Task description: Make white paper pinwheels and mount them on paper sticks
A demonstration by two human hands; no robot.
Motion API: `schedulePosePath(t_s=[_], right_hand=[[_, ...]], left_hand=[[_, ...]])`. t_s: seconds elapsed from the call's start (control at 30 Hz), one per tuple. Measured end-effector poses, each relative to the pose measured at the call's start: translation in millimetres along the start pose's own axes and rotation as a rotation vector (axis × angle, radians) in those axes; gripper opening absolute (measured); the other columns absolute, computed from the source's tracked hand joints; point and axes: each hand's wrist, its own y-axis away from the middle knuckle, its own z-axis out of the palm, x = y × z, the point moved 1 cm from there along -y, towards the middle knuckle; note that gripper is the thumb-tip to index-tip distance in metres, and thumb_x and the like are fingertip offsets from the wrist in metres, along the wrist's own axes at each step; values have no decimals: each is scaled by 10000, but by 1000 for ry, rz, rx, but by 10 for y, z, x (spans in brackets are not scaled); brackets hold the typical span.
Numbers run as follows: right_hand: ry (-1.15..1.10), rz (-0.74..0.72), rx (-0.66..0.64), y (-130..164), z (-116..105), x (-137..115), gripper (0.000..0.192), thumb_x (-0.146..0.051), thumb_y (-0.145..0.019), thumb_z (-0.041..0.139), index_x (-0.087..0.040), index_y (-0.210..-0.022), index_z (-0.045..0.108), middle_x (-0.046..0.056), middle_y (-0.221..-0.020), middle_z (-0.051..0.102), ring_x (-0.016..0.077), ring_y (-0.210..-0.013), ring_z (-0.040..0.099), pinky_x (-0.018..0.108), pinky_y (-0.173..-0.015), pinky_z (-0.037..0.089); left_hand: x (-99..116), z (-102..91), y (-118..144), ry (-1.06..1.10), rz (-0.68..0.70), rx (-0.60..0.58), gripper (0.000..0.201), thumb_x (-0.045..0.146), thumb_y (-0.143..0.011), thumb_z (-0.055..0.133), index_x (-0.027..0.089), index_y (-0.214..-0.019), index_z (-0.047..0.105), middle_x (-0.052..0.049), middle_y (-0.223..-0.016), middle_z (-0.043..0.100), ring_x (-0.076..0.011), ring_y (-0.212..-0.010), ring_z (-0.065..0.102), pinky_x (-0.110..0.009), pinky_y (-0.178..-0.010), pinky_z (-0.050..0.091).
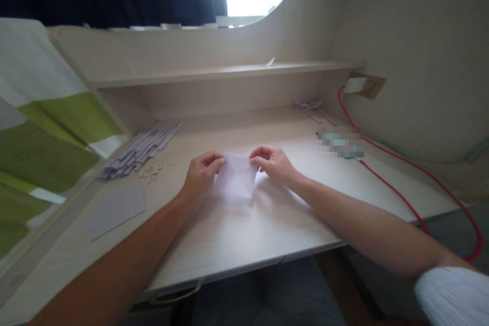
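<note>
A small, pale lilac sheet of paper [237, 181], thin enough to look translucent, is stretched between the left fingers [216, 164] and the right fingers [256, 159], pinched near its two upper corners. It slopes down toward the front over the middle of the counter [290, 219], roughly square, with faint crease-like lines across its upper part. Its lower edge is blurred, so contact with the surface beneath is unclear.

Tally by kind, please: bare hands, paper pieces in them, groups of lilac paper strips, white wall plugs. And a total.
Left bare hand, right bare hand: 2
Thin pale-lilac paper piece, held: 1
Left group of long lilac paper strips, far-right group: 2
Boxy white wall plug: 1
Total: 6
</note>
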Motion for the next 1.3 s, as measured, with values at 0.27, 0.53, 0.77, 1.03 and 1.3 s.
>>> schedulePosePath(t_s=[0.27, 0.53, 0.77, 1.03, 1.3], right_hand=[[206, -351, -37, 145, 67, -159, 142, -213, -879, 711, -235, -964, 822, 52, -1032, 779, 185, -948, 711, 303, -763, 545], [297, -340, -66, 178, 74, -171, 172, -209, -910, 691, -227, -1032, 812, 63, -1035, 788, 191, -954, 721, 295, -763, 545], [317, -335, -72, 198, 90, -197, 196, -202, -914, 675, -232, -1073, 787, 54, -1060, 787, 191, -952, 720, 305, -777, 556], [320, -334, -82, 197, 83, -174, 153, -208, -918, 685, -206, -1003, 812, 60, -994, 782, 178, -887, 712, 292, -742, 561], [275, -280, -94, 181, 92, -180, 111, -271, -901, 722, -206, -947, 799, 56, -954, 776, 180, -858, 712, 286, -722, 561]], left_hand=[[74, 125, 99, -35, -21, -187, 243, 390, -765, 763, 147, -756, 776, -15, -672, 678, -142, -609, 554, -250, -574, 394], [118, 131, 124, -48, 25, -229, 228, 385, -782, 758, 159, -782, 794, -42, -751, 735, -174, -705, 615, -266, -667, 457], [120, 137, 122, -68, 45, -246, 229, 387, -792, 753, 166, -809, 809, -54, -788, 758, -187, -724, 638, -273, -679, 471], [80, 130, 143, -94, 56, -238, 218, 369, -818, 753, 159, -824, 810, -52, -774, 746, -173, -697, 623, -260, -637, 450], [58, 127, 159, -139, 92, -234, 231, 391, -854, 744, 170, -853, 812, -61, -807, 761, -181, -712, 638, -257, -619, 447]])
